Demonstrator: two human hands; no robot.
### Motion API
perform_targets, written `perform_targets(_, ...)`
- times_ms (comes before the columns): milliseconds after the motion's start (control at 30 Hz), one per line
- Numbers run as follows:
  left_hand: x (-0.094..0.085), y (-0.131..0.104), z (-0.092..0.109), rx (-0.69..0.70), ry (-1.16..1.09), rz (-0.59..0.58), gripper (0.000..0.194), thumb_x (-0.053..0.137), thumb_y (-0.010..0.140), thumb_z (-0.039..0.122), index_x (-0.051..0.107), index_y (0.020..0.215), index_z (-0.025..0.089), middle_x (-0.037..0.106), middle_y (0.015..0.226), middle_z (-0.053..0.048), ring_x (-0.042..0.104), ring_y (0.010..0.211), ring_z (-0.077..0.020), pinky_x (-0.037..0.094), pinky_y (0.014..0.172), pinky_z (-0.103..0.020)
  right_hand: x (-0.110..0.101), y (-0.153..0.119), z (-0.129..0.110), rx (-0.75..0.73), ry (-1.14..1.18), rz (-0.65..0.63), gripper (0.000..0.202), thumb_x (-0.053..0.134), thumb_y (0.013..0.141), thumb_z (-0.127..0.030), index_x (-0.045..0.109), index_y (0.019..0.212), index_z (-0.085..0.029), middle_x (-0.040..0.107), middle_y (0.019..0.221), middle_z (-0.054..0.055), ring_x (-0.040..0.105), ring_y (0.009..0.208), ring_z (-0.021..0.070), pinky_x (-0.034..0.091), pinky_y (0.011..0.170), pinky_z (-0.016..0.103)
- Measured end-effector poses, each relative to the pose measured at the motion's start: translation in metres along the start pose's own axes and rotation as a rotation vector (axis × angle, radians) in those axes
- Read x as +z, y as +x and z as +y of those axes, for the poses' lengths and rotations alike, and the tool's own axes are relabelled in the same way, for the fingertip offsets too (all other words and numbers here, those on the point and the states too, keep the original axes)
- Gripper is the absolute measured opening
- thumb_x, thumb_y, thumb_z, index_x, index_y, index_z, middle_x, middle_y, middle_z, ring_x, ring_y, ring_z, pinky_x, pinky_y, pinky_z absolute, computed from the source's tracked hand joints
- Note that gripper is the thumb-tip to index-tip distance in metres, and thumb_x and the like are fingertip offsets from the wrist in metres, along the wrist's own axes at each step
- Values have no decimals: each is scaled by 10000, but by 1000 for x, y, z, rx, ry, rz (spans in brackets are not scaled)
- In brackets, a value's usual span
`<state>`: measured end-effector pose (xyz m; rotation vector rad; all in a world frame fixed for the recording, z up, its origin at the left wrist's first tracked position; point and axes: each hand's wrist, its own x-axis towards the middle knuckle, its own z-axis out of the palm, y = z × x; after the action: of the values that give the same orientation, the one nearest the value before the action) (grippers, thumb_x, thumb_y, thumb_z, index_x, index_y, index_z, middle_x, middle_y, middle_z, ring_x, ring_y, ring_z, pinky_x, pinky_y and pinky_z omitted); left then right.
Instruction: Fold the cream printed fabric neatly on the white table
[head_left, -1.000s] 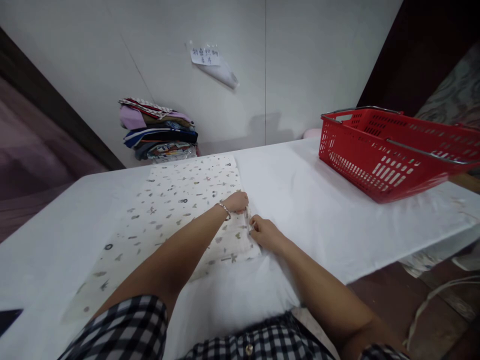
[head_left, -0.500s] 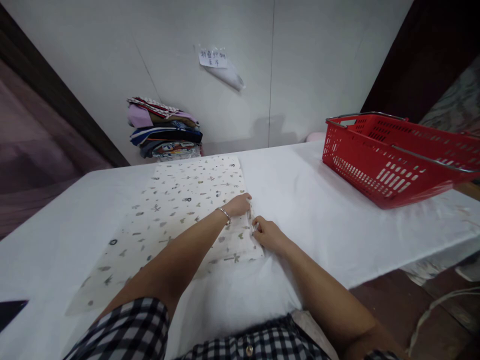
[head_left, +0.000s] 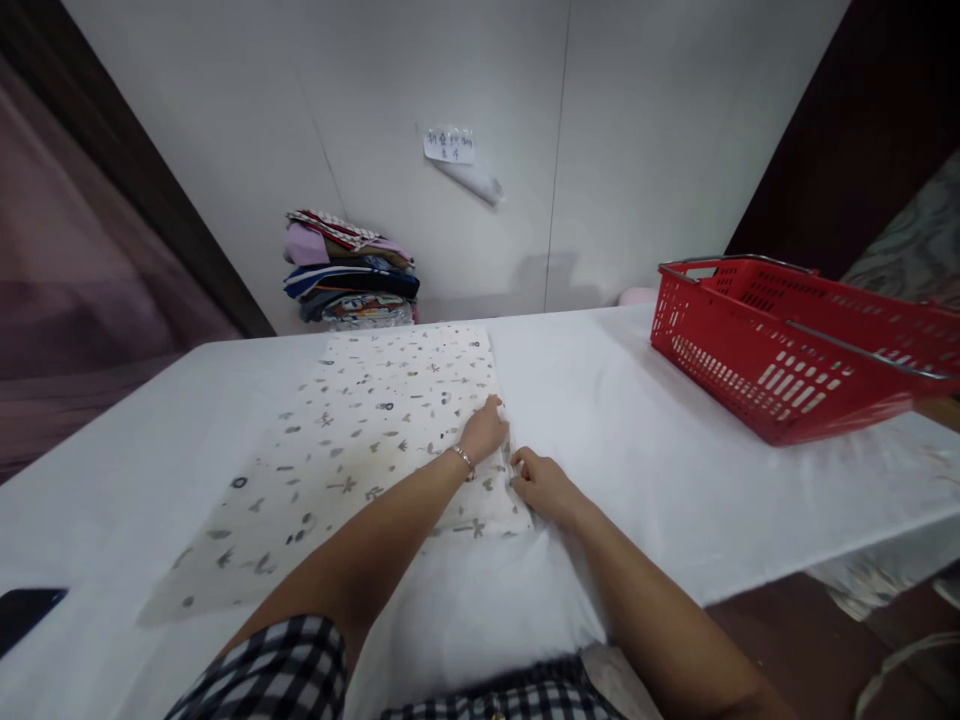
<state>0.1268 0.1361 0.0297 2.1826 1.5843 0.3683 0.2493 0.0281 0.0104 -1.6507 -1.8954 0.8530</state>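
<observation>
A cream cloth (head_left: 375,430) printed with small grey, green and dark motifs lies flat on the white-covered table. Its right edge looks folded, with layers showing. My left hand (head_left: 484,430), with a bracelet at the wrist, reaches across the cloth and has its fingers closed on that edge. Slightly nearer to me, my right hand (head_left: 546,485) pinches the same edge from the right side. The two hands are a short way apart along the edge. My left fingertips are partly hidden behind the hand.
A red plastic basket (head_left: 750,370) with metal handles stands at the table's right. Against the wall is a stack of folded clothes (head_left: 352,270). A paper sign (head_left: 450,147) hangs on the wall. At the left edge lies a dark flat object (head_left: 28,612) on the white tablecloth (head_left: 600,400).
The view has tilted slightly, so everything sits a little lower and further right. Both hands stay at the cloth's right edge; my left hand has turned slightly at the wrist.
</observation>
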Motion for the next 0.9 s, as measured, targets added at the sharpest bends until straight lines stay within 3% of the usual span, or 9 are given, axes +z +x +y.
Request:
perform_targets(100,-4,-22,-4,57,-6,49,214,432,809,182,544,990,164,629,919,-61,573,849,-168,421,745,-274,1,0,2,8,25,15,227,490,730,-140,501,944,-213,524,602,-59,454,565,102,276,540,211)
perform_targets(200,-2,-50,-9,219,33,86,145,429,802,165,571,827,184,606,930,-49,536,912,-174,406,810,-296,2,0,4,35,82,29,223,496,722,-136,503,934,-208,524,593,-64,453,543,91,287,525,203)
perform_targets(300,7,-74,-12,386,76,112,171,420,806,141,568,872,196,590,971,-44,505,987,-177,390,866,-323,4,-1,5,86,201,24,228,490,720,-129,481,933,-210,520,576,-75,451,503,83,307,504,193)
perform_targets(400,17,-84,-14,437,107,138,257,387,835,126,532,1030,210,556,1131,-47,456,1105,-178,359,930,-354,6,-4,4,136,307,9,178,486,749,-161,461,916,-215,525,566,-80,468,466,83,332,477,188)
perform_targets(567,23,-85,-16,453,158,145,257,384,862,155,517,1075,212,537,1189,-48,435,1151,-189,332,966,-373,-8,-1,2,127,157,-73,30,530,762,-200,508,780,-193,536,514,-65,490,433,83,352,459,186)
perform_targets(767,23,-85,-18,477,145,164,296,349,892,196,497,1149,209,517,1245,-58,419,1182,-205,326,975,-396,-48,50,-1,116,-8,-14,93,498,767,-154,590,756,-157,632,627,-5,517,420,75,379,457,189)
perform_targets(900,23,-84,-18,459,130,149,300,351,886,188,496,1149,206,529,1231,-53,426,1174,-199,326,978,-390,-50,104,-1,212,-49,4,129,494,764,-123,623,770,-134,667,734,29,549,470,70,393,479,174)
